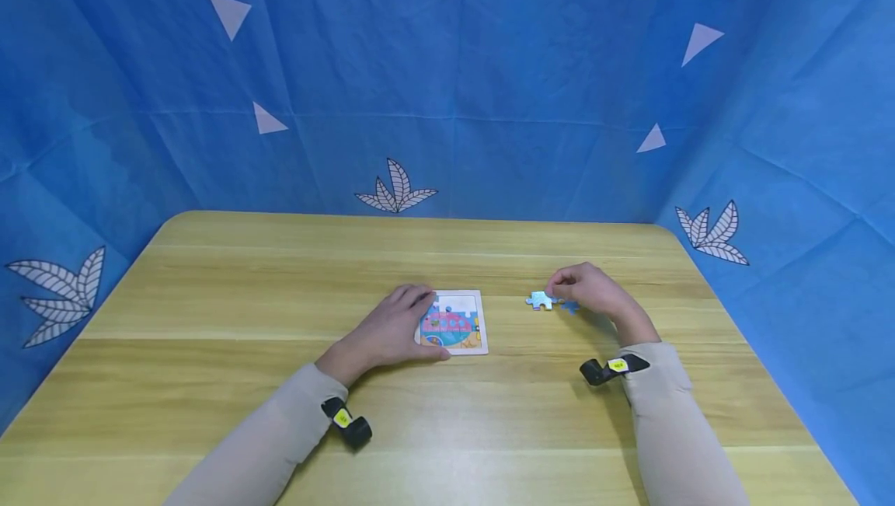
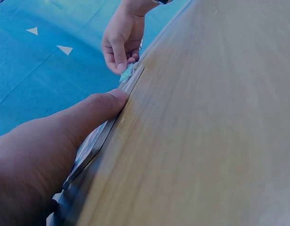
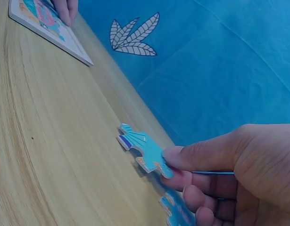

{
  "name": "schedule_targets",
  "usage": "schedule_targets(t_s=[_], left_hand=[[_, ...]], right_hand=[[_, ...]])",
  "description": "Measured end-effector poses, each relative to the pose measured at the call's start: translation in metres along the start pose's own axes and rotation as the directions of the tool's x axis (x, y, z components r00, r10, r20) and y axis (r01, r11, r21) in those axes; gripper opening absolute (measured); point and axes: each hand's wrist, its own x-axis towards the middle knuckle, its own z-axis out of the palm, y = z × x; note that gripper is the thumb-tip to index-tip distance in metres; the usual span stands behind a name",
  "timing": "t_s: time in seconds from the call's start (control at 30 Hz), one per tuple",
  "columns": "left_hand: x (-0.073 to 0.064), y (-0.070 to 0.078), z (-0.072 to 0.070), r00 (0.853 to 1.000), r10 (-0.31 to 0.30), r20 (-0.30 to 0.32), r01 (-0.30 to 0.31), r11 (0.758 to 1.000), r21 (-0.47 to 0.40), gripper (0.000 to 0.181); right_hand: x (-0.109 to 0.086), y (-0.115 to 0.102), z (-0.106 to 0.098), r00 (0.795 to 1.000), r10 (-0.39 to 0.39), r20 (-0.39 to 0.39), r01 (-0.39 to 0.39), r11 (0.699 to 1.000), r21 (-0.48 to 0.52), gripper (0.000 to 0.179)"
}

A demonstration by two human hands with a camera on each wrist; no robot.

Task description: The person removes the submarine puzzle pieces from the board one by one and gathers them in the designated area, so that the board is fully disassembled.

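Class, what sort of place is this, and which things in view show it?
Probably a makeshift indoor recording booth: blue patterned cloth hangs behind and on both sides of a wooden table bearing a puzzle board, and the black wrist-worn devices look like cameras.

A blue cloth backdrop [image 1: 454,47] at the far side carries pale lilac-white triangles [image 1: 229,13] and white leaf sprigs [image 1: 397,189] outlined and veined in black. The table [image 1: 489,428] is yellowish tan with streaky wood grain. A white-rimmed jigsaw tray [image 1: 482,321] shows a pink shape over blue and teal, with orange near its near edge and a white patch on its far side. To the right, one jigsaw piece [image 3: 152,150] is turquoise with fanned dark lines, a purple-blue patch and orange flecks. Both sleeves [image 1: 259,436] are plain beige-grey; the black wrist cameras [image 1: 356,432] bear yellow labels [image 1: 342,417].
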Motion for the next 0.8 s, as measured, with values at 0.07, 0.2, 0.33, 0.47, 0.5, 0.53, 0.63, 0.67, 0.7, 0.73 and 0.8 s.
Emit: schedule_targets(t_s=[0.07, 0.2, 0.33, 0.47, 0.5, 0.53, 0.63, 0.67, 0.7, 0.73, 0.8], left_hand=[[-0.0005, 0.0001, 0.0001, 1.000, -0.001, 0.002, 0.001, 1.000, -0.002, 0.108], [-0.0006, 0.0002, -0.0002, 1.000, -0.007, 0.013, 0.007, 1.000, -0.009, 0.109], [-0.0002, 0.0001, -0.0002, 1.000, -0.008, 0.014, 0.009, 1.000, -0.007, 0.109], [-0.0001, 0.0001, -0.0001, 1.000, -0.005, 0.011, 0.005, 1.000, 0.000, 0.109], [-0.0001, 0.0001, -0.0002, 1.000, -0.005, 0.009, 0.005, 1.000, 0.001, 0.109], [-0.0001, 0.0000, -0.0001, 1.000, -0.003, 0.007, 0.003, 1.000, 0.000, 0.109], [-0.0001, -0.0003, 0.0004, 1.000, 0.001, 0.001, -0.001, 1.000, 0.002, 0.108], [0.0000, -0.0005, 0.0006, 1.000, 0.002, -0.001, -0.002, 1.000, 0.003, 0.108], [0.0000, -0.0006, 0.0006, 1.000, 0.003, 0.000, -0.003, 1.000, 0.003, 0.108], [0.0000, -0.0007, 0.0007, 1.000, 0.003, 0.002, -0.003, 1.000, 0.005, 0.109], [0.0002, -0.0008, 0.0007, 1.000, 0.004, 0.002, -0.004, 1.000, 0.005, 0.109]], right_hand=[[0.0005, 0.0010, 0.0003, 1.000, -0.001, -0.001, 0.001, 1.000, -0.010, 0.017], [0.0007, 0.0016, 0.0003, 1.000, 0.008, -0.003, -0.008, 1.000, -0.015, 0.018], [0.0005, 0.0012, -0.0001, 1.000, 0.013, 0.000, -0.013, 1.000, -0.011, 0.018], [0.0004, 0.0008, -0.0008, 1.000, 0.014, -0.001, -0.014, 1.000, -0.024, 0.017], [0.0005, 0.0007, -0.0009, 1.000, 0.016, -0.002, -0.016, 0.999, -0.028, 0.018], [0.0006, 0.0008, -0.0010, 1.000, 0.018, -0.005, -0.018, 0.999, -0.034, 0.018], [0.0010, 0.0009, -0.0010, 1.000, 0.019, -0.011, -0.019, 0.999, -0.049, 0.018], [0.0011, 0.0007, -0.0009, 1.000, 0.018, -0.012, -0.019, 0.998, -0.055, 0.018], [0.0012, 0.0005, -0.0008, 1.000, 0.015, -0.015, -0.015, 0.998, -0.061, 0.018], [0.0014, 0.0003, -0.0006, 1.000, 0.011, -0.017, -0.012, 0.998, -0.066, 0.018], [0.0014, -0.0013, -0.0002, 1.000, -0.001, -0.019, 0.000, 0.997, -0.074, 0.018]])
